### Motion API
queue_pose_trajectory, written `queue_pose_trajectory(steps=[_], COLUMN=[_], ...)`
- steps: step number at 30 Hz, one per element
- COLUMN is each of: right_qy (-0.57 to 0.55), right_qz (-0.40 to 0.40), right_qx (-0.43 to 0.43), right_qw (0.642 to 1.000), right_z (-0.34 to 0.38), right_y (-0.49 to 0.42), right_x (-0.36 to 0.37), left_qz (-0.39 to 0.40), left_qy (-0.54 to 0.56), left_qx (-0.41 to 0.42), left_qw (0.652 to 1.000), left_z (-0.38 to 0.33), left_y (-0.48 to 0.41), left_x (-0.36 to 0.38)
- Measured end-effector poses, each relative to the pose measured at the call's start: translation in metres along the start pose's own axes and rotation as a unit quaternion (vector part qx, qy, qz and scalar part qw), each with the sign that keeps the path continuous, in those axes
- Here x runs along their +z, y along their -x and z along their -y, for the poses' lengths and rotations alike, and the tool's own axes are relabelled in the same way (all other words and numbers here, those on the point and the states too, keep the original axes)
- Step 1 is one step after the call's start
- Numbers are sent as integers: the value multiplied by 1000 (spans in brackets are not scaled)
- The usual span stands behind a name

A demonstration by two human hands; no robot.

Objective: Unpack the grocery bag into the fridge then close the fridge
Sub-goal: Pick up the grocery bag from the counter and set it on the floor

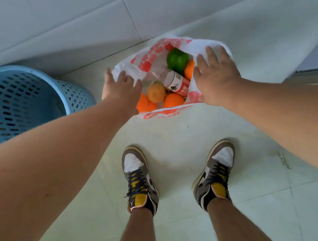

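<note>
Head | bag (202, 43): oranges (173, 99), green pepper (177, 60), bottle (177, 83) | left hand (121, 90) grip unclear | right hand (218, 77) splayed

Left grip (121, 89) fingertips hidden inside bag (165, 112) — hold unclear

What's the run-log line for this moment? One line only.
grocery bag: on floor, holds green pepper, oranges, bottle | left hand: open, at left edge | right hand: open, at right edge
</note>
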State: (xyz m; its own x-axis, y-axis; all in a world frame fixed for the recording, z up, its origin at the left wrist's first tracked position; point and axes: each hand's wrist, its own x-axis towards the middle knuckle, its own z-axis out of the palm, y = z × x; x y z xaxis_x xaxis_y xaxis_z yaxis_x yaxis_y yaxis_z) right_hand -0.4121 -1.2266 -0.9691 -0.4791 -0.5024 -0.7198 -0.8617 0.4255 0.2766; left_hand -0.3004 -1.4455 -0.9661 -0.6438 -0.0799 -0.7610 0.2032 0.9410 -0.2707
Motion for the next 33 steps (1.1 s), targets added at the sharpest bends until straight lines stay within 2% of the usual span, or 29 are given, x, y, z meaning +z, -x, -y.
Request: queue_pose_trajectory(steps=[3, 6, 9, 12, 17, 21, 33], right_qy=[-45, -88, -120, -215, -332, -382, -444], right_qz=[-14, -63, -109, -146, -105, -57, -10], right_qx=[12, -27, -91, -93, -21, 21, 120], right_qw=[999, 994, 983, 961, 937, 922, 888], right_z=[-5, -5, -9, -22, -56, -87, -115], right_y=[11, 26, 53, 93, 171, 242, 474], right_x=[6, -7, -34, -73, -145, -198, -310], left_qz=[14, -6, -42, -50, -35, -41, -59], left_qy=[34, 52, 87, 131, 244, 313, 296], left_qx=[-34, -25, -13, -17, -29, -31, 31], left_qw=[999, 998, 995, 990, 969, 948, 953], left_z=[10, 17, 23, 35, 62, 82, 117], left_y=[10, 27, 53, 87, 164, 235, 423], left_x=[7, -4, -32, -70, -149, -212, -332])
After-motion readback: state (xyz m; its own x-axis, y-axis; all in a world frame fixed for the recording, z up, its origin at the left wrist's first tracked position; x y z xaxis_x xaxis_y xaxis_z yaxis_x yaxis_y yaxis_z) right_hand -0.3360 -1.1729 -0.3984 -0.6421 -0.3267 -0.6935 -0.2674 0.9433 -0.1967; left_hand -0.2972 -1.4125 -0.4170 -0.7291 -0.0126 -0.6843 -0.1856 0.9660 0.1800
